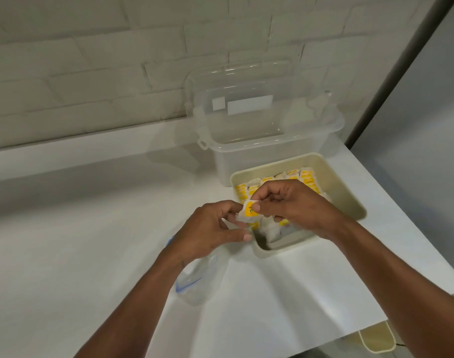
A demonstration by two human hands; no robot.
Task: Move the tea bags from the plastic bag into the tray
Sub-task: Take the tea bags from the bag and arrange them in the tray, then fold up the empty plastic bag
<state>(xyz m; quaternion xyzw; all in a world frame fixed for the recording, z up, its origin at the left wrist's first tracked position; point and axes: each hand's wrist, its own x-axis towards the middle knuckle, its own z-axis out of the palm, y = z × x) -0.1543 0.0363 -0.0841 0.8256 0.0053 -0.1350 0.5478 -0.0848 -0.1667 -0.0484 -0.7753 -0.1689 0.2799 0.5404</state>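
Between the two sets of fingertips: one tea bag (249,212), yellow label up, pinched at its left edge by the left hand (215,228) and at its right edge by the right hand (293,202). Both grips are closed on it. Directly below and beyond the fingers sits the tray (277,250), with rows of tea bags (306,177) further back and free space at the near end. The right hand is nearer the tray, so it likely does the drop. Back under the left wrist lies the plastic bag (200,277), looking flat.

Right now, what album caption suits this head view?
Left hand and right hand hold a tea bag at the tray, plastic bag under left wrist.
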